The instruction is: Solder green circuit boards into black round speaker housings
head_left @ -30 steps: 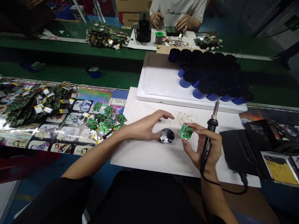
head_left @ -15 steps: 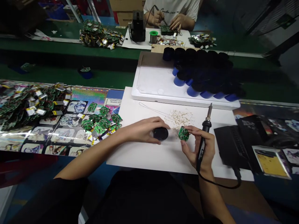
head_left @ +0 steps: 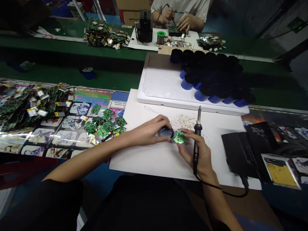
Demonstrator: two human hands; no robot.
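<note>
My left hand (head_left: 155,130) is wrapped round a small dark round cup (head_left: 165,132), tilted so its opening faces right. Between the thumb and fingertips of my right hand (head_left: 198,149) is a small green circuit board (head_left: 179,136), close beside the cup's rim. A black soldering iron (head_left: 197,134) also rests in that right hand, its metal tip pointing up and away from me. Beneath both hands lies a white board (head_left: 149,163), with pale crumbs (head_left: 186,122) scattered on it and a thin loop of wire (head_left: 154,110) behind.
A white foam tray (head_left: 156,80) carries several dark blue cups (head_left: 201,95). Green circuit boards with batteries (head_left: 104,126) are heaped at left, beside a larger pile (head_left: 36,102). A black box (head_left: 237,150) stands at right, joined to the iron's cord. Across the bench another person's hands (head_left: 185,22) work.
My right hand has moved left with the circuit board and soldering iron, bringing the board next to the cup. My left hand has tipped the cup so its opening turns toward the board.
</note>
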